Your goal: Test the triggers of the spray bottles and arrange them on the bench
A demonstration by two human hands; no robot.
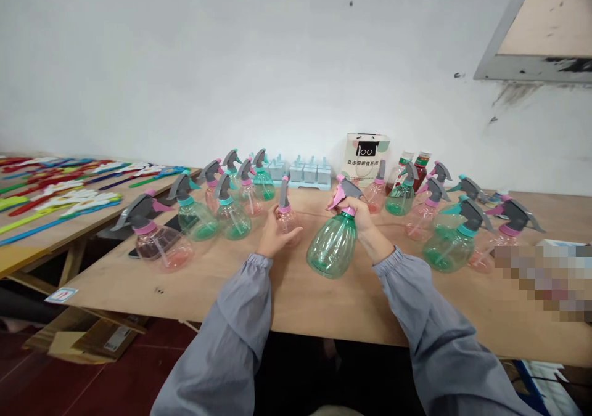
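My right hand (359,216) is wrapped round the neck of a green spray bottle (332,246) with a pink and grey trigger head, holding it tilted above the table. To its left, my left hand (276,234) grips a pink spray bottle (290,220) that stands upright, the thumb across its body. Several more spray bottles flank my hands: on the left a pink one (164,249) and a green one (234,219), on the right another green one (448,249) and a pink one (420,219).
Behind the bottles stand a pale blue popsicle mould (311,174), a printed paper bag (365,157) and a red-filled bottle (420,172). Colourful plastic strips (60,197) cover another table at left. A cardboard box (104,339) lies on the floor.
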